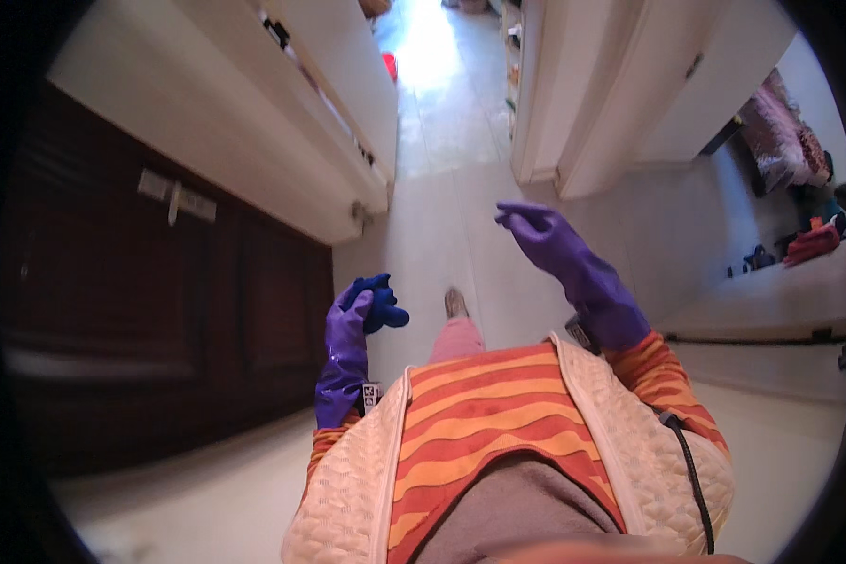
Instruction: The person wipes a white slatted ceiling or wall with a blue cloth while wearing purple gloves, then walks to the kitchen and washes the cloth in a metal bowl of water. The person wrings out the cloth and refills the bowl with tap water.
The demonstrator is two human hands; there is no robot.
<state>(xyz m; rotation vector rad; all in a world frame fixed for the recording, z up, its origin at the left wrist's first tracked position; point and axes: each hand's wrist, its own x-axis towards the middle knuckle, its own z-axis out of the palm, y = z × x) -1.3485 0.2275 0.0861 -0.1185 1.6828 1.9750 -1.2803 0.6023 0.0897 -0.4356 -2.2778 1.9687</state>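
Both of my hands wear long purple rubber gloves. At the lower left, my left hand is closed around a crumpled dark blue cloth, which bulges out past the fingers on the right. My right hand is stretched forward over the pale floor, fingers bent and a gap between thumb and fingers, holding nothing. Between and below the two hands, one shoe and a pink trouser leg show in front of my striped top.
A dark brown panelled door with a handle stands on the left, beside an open pale door. Ahead, a doorway leads to bright floor with a red object. On the right are a pale door frame, a fluffy pink textile and a red cloth.
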